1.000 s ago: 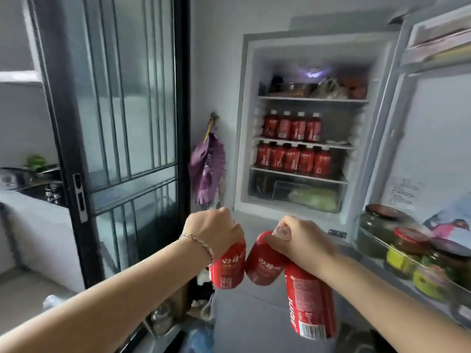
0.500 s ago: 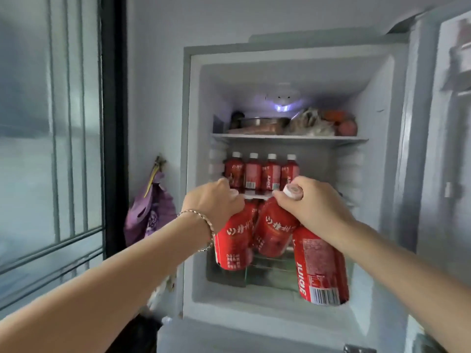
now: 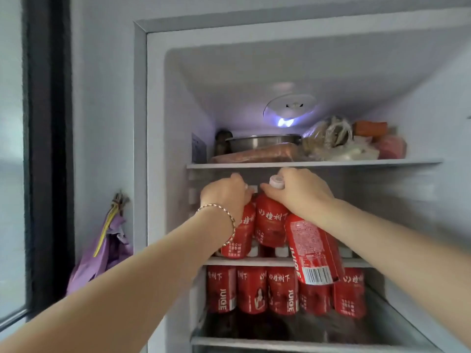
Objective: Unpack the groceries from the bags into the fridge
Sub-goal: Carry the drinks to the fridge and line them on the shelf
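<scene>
Head view. Centre of frame: left hand [image 3: 225, 194], fingers curled round the neck of one red juice bottle [image 3: 239, 235]. Right hand [image 3: 300, 194] grips two more by the necks: an upright bottle [image 3: 271, 220] and a tilted bottle [image 3: 313, 250].

All three are held at the middle shelf [image 3: 280, 261] of the fridge [image 3: 158, 123]; whether any rests on it cannot be told.

A lower row of bottles [image 3: 280, 291] is stocked, so unpacking is judged well advanced. No bags are seen.

The top shelf [image 3: 313, 164] carries a steel pan [image 3: 262, 142]. A purple bag [image 3: 109, 238] hangs at left.

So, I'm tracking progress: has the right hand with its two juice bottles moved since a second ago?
Yes: up and forward. The right hand was below the fridge shelves; now it holds its bottles just under the top shelf.
</scene>
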{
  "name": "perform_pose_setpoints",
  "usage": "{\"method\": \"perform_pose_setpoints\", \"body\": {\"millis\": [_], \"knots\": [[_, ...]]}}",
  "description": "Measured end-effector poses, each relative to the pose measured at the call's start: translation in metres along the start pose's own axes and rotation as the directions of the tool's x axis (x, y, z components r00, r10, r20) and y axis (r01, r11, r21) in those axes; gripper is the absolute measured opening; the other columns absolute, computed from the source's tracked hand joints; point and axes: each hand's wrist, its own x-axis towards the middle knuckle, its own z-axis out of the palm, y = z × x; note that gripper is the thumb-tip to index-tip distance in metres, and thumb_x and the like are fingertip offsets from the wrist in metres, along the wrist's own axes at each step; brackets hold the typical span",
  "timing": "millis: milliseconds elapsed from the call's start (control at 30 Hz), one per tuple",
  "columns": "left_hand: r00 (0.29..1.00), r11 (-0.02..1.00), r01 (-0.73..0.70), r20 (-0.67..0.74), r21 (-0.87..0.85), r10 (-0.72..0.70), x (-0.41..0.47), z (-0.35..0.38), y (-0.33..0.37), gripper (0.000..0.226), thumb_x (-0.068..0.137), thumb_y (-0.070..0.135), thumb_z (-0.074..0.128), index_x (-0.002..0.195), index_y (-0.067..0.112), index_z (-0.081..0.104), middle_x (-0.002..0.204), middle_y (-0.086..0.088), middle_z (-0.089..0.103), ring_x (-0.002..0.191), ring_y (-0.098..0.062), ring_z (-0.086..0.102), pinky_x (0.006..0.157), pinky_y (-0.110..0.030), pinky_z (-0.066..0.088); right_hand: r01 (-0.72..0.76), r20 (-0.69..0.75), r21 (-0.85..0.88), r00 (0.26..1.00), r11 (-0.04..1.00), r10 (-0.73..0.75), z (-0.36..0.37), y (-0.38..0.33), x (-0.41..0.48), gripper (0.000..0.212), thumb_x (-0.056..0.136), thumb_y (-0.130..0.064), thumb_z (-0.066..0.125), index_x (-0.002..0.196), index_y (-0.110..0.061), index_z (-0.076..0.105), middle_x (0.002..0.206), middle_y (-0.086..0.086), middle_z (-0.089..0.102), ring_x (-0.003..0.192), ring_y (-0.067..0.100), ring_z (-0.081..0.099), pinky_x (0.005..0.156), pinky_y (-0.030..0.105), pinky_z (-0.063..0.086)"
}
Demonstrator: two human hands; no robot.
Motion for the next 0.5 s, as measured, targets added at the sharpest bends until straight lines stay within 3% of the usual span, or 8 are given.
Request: {"method": "perform_pose_setpoints", "body": {"millis": [67,167,300,400,500], "knots": [[0.999,0.996,0.033,0.034,-0.082,-0.031,0.015,0.013,-0.006,0.038,0.1,0.036,0.035,0.119,0.006,0.047,0.12,-0.012,0.06,0.111,-0.03,0.057,0.079,-0.034,0.042,-0.045,0.08,-0.03,0.996,0.999,0.048,0.016,0.001,0.015,0.042,0.088,-0.051,0.051,0.063,-0.019,0.041,0.074,-0.002,0.053,0.078,0.024,0.055,0.06,0.029,0.035],[0.996,0.992,0.085,0.043,-0.096,-0.081,0.033,0.031,-0.01,0.043,0.099,0.04,0.036,0.122,0.005,0.045,0.124,-0.016,0.056,0.114,-0.032,0.054,0.086,-0.036,0.043,-0.085,0.164,0.022,0.983,0.996,0.08,0.034,0.007,0.038,0.048,0.086,-0.055,0.053,0.059,-0.019,0.038,0.064,-0.001,0.046,0.07,0.022,0.052,0.05,0.028,0.031],[0.989,0.976,0.141,0.065,-0.165,-0.131,0.023,0.064,-0.005,0.051,0.098,0.044,0.031,0.141,0.018,0.023,0.142,-0.02,0.019,0.124,-0.037,0.033,0.096,-0.042,0.039,-0.04,0.282,0.044,0.959,0.998,0.026,0.045,0.013,0.062,0.051,0.084,-0.06,0.055,0.06,-0.017,0.044,0.062,-0.002,0.046,0.069,0.02,0.051,0.049,0.026,0.031],[0.991,0.957,0.075,-0.088,-0.281,-0.104,0.014,0.085,-0.001,0.054,0.09,0.051,0.027,0.142,0.035,0.023,0.151,-0.011,-0.006,0.139,-0.032,0.003,0.111,-0.05,0.018,-0.025,0.319,0.084,0.948,0.996,-0.004,0.049,0.015,0.07,0.052,0.08,-0.062,0.058,0.065,-0.013,0.051,0.064,0.0,0.052,0.066,0.018,0.052,0.051,0.026,0.033],[0.982,0.969,0.045,-0.166,-0.243,-0.087,0.012,0.094,0.011,0.085,0.067,0.072,0.004,0.144,0.038,0.018,0.153,-0.001,-0.019,0.139,-0.025,-0.022,0.111,-0.058,0.0,-0.077,0.286,0.172,0.958,0.982,0.025,0.045,0.027,0.063,0.052,0.075,-0.062,0.063,0.071,-0.01,0.064,0.071,0.004,0.063,0.065,0.015,0.057,0.057,0.026,0.042]]}}
